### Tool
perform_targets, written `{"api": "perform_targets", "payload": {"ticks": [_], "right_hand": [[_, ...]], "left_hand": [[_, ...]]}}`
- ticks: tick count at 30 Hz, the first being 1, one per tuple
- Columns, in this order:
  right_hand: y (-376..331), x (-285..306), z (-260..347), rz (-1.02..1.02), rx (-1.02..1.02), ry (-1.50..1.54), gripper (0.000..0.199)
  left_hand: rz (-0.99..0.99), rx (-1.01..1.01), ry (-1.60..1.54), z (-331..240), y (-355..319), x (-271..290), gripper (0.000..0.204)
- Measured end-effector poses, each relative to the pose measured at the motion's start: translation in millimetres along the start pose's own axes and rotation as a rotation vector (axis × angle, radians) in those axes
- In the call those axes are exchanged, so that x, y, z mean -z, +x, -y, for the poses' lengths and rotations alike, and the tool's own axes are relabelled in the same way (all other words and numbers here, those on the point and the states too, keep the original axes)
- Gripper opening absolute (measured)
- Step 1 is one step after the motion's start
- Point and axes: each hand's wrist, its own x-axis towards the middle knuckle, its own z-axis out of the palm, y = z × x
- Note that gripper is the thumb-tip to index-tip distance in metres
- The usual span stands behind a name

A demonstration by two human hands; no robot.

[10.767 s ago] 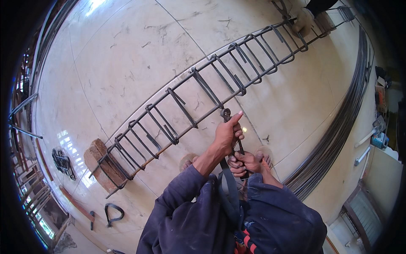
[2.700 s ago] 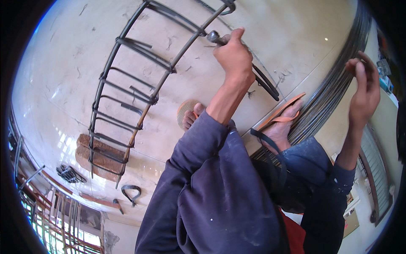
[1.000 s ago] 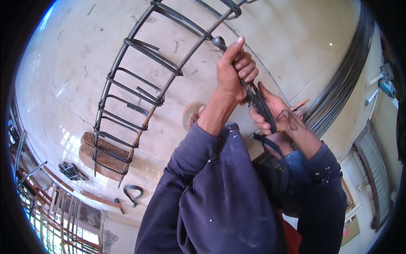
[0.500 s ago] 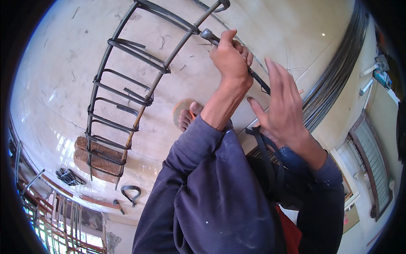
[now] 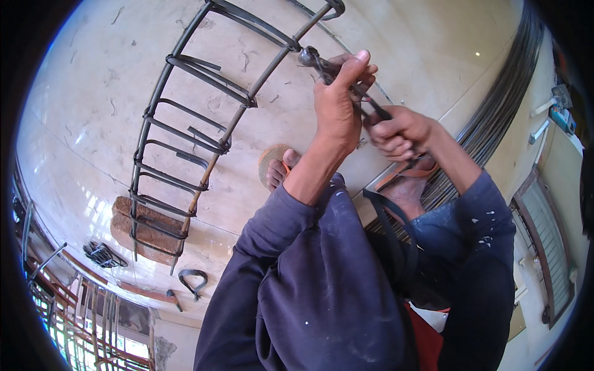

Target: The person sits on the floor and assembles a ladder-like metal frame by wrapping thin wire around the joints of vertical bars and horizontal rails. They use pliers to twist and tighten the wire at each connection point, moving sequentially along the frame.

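a pair of dark pincers (image 5: 307, 57) is held to the right of the steel cage (image 5: 224, 145), the head turned toward the cage's right-hand long bar. the head is placed just beside the joint where an upper crosspiece of the cage is met by that bar; whether the two are touching cannot be told. by the left hand (image 5: 339, 105), nearer the cage, the upper part of the tool is grasped: the grip is wrapped round the pincers just behind the head, so that the head is left sticking out toward the cage and the handles are slanted away from it. the thumb is laid along the tool, pointed upward. by the right hand (image 5: 399, 135), farther from the cage, the handle ends are met; its fingers are curled in, but they are blurred, and whether a handle is clasped inside that grip cannot be told.

the lower end of the cage is propped on a brown brick (image 5: 122, 216). beyond that end, a bundle of dark bent metal (image 5: 102, 255) is laid toward the cage's left side, and a dark loop (image 5: 205, 281) toward its right. well to the right of the cage, a long sheaf of rods (image 5: 492, 127) is stretched along the floor (image 5: 427, 43). between the cage and the sheaf, two sandalled feet are planted.
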Motion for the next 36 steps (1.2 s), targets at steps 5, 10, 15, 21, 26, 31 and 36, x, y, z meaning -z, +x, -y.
{"api": "perform_targets", "payload": {"ticks": [5,10,15,21,26,31,36], "right_hand": [[10.7,-9.2,-8.1,-0.31,0.201,-0.309,0.03],[6.7,-37.1,-31.6,-1.093,0.667,-1.351,0.05],[3.0,-43.1,-19.8,-1.045,0.441,-1.177,0.041],[-1.8,-18.8,-32.6,-0.165,0.145,-0.052,0.052],[2.7,-34.1,-54.0,-0.63,0.356,-0.593,0.052],[-10.6,-53.5,-42.8,-0.977,0.38,-0.946,0.047],[-21.3,-69.8,-35.9,-1.061,0.383,-1.216,0.041]], "left_hand": [[-0.022,0.085,0.183,-5.5,3.3,10.4,0.025],[-0.156,-0.032,0.102,5.7,2.7,-4.3,0.027],[-0.089,-0.087,0.104,5.1,-2.5,-2.8,0.034],[-0.015,0.08,0.187,0.6,-16.8,30.9,0.047],[0.023,0.078,0.422,7.8,-19.2,36.9,0.05],[0.196,-0.112,0.648,16.8,-22.6,29.0,0.05],[0.199,-0.298,0.766,28.9,-22.9,31.8,0.044]]}}
